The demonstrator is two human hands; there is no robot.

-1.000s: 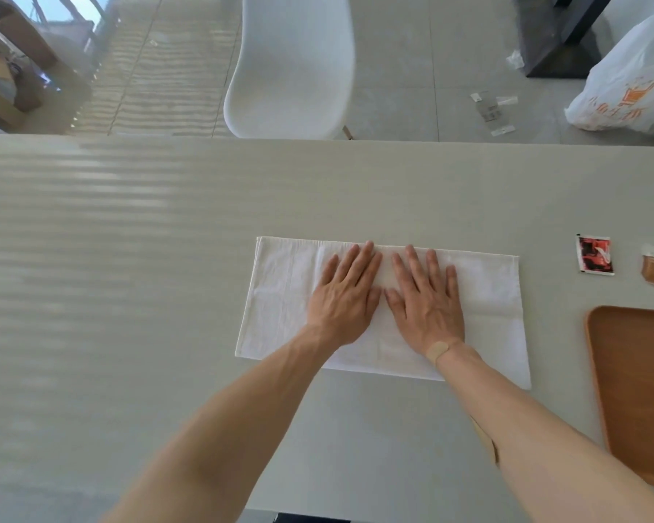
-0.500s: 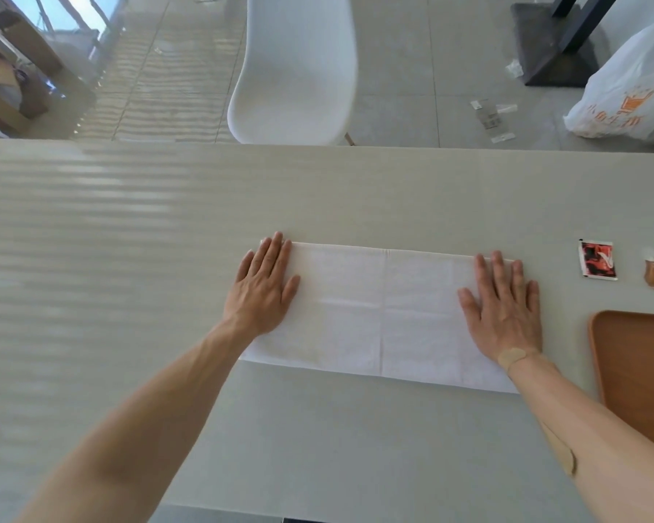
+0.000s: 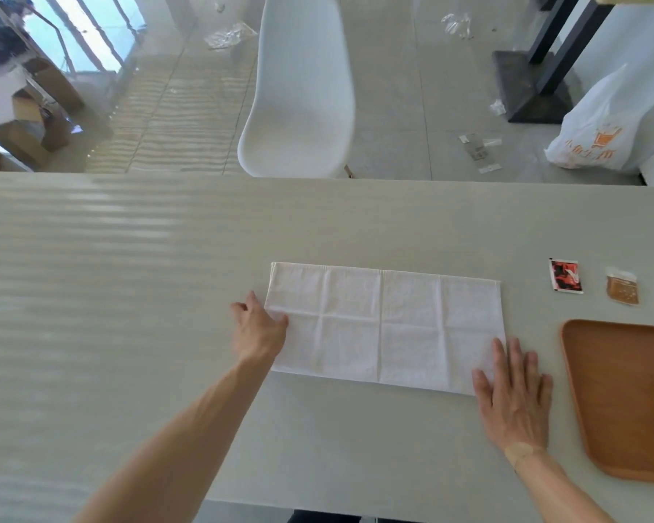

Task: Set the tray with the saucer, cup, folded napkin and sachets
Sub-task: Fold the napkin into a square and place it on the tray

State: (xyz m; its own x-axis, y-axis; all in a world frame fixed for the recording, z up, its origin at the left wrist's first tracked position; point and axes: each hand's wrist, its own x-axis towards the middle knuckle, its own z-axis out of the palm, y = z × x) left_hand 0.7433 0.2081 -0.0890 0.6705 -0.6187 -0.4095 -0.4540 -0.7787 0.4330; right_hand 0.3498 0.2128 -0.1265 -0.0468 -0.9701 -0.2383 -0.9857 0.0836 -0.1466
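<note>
Left hand: we see the left hand at centre-left of the frame, fingers curled, pinching the left short edge of the napkin; thumb lies on top of the cloth, fingertips are hidden, so we cannot tell how much cloth is gripped.

Right hand: the right hand sits lower right of centre, open and flat, fingers spread, palm down. Its fingertips overlap the napkin's lower right corner; the heel rests on bare table. It grips nothing. We note a tan plaster across the wrist.

Napkin: white, a long rectangle lying flat at frame centre, crease lines dividing it into panels.

Sachets: red and black sachet right of the napkin, upper right of the table; brown sachet just beside it, further right. Both lie apart from the napkin and the tray.

Tray: wooden tray at the right edge of the frame, cut off by it, near the right hand but not touching. The visible part carries nothing.

Surface: pale grey table, with banded reflections across its left half.

Room: white chair beyond the far table edge, top centre; white plastic bag with orange print on the floor, upper right; cardboard boxes upper left; scraps of wrapping scattered on the grey tiled floor.
</note>
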